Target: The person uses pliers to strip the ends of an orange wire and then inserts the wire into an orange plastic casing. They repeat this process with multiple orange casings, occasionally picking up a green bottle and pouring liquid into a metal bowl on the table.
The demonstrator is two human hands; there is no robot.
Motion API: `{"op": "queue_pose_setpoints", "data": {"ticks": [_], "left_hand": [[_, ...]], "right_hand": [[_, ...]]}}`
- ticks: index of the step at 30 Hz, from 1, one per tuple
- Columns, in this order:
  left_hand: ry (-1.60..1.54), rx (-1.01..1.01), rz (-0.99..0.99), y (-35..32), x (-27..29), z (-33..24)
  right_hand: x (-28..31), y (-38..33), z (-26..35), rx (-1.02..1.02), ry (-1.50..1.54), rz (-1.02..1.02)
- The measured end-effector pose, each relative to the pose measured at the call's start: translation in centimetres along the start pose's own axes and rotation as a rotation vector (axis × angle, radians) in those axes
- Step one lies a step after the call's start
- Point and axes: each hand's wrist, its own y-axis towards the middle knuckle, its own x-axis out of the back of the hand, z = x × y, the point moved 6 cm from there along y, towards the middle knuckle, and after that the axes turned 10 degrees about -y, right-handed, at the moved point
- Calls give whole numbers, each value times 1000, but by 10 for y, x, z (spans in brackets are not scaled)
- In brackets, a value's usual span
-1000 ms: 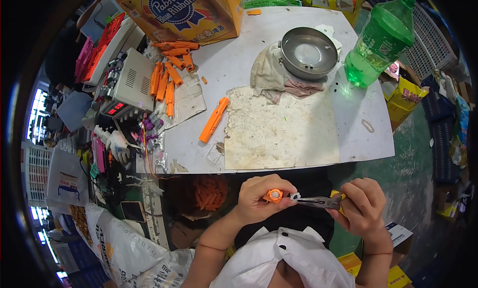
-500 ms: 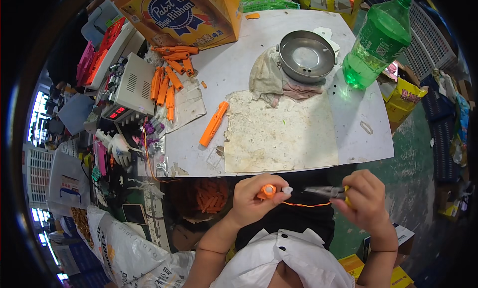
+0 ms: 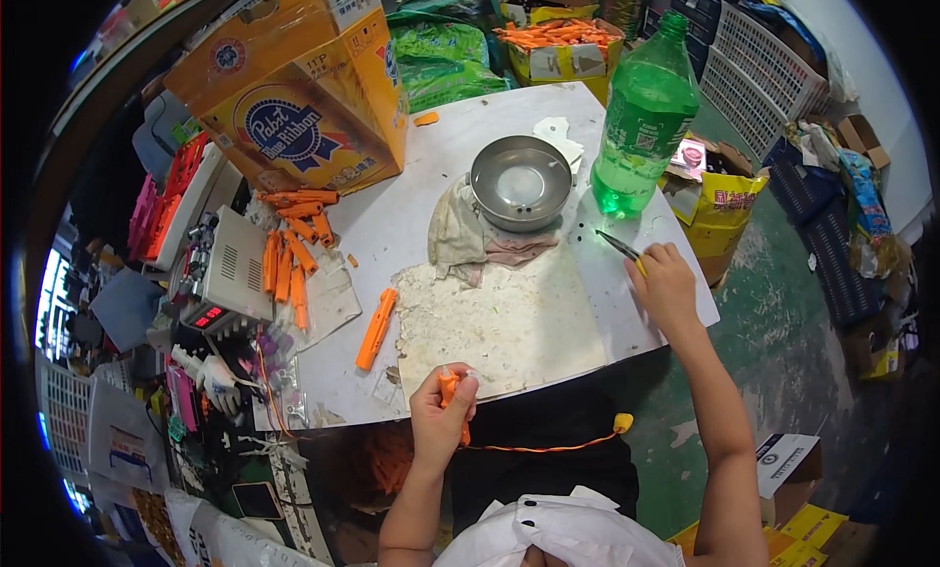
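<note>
My left hand [image 3: 439, 420] is closed round an orange plastic casing [image 3: 448, 385] at the table's near edge. A twisted red-and-yellow wire [image 3: 534, 449] stretches right from beside that hand across my dark lap, ending in a yellow plug-like piece [image 3: 623, 423]. Farther right, my right hand [image 3: 670, 288] grips a pair of needle-nose pliers [image 3: 617, 244] with a yellow-and-black handle. Their tips point at a few tiny black pieces [image 3: 580, 229] on the white tabletop, near the green bottle [image 3: 641, 126]. Another orange casing [image 3: 376, 330] lies left of the stained board [image 3: 499, 322].
A metal bowl [image 3: 522, 187] sits by a crumpled cloth [image 3: 455, 232]. Several orange casings [image 3: 294, 263] are piled beside a grey-white device with a red display [image 3: 235, 263]. A yellow-brown carton [image 3: 294, 107] stands at the far left; a box of orange parts [image 3: 563, 48] is behind the table.
My right hand has moved up and forward with the pliers, from over my lap to the table beside the bottle. The wire's yellow end now rests free. The view has shifted.
</note>
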Motion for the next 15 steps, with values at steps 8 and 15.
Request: {"op": "queue_pose_setpoints", "data": {"ticks": [8,15], "left_hand": [[959,-505,146,7,-32,-29],[1208,-910,448,34,-86,-44]], "right_hand": [[0,-5,-2,-30,-29,-100],[22,-45,-11,-71,63,-23]]}}
